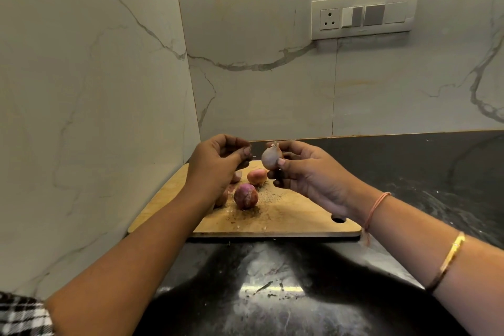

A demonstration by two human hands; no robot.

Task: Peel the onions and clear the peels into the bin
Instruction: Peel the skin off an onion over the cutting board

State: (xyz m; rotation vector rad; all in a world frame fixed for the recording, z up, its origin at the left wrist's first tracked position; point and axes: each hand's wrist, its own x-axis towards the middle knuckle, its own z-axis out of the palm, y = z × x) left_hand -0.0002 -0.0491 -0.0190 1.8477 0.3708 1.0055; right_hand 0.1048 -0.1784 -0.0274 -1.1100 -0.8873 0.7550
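Note:
My right hand holds a small pale onion between thumb and fingers, lifted above the wooden cutting board. My left hand hovers just left of it with fingers curled and fingertips drawn together; I cannot tell whether it pinches a bit of peel. On the board lie a dark red onion and an orange-pink onion. Two more onions are partly hidden behind my left hand and wrist. Fine peel crumbs are scattered on the board beside the onions. No bin is in view.
The board lies on a black stone counter in a corner of marble walls, the left wall close to my left arm. A switch and socket panel is on the back wall. Crumbs dot the counter's front.

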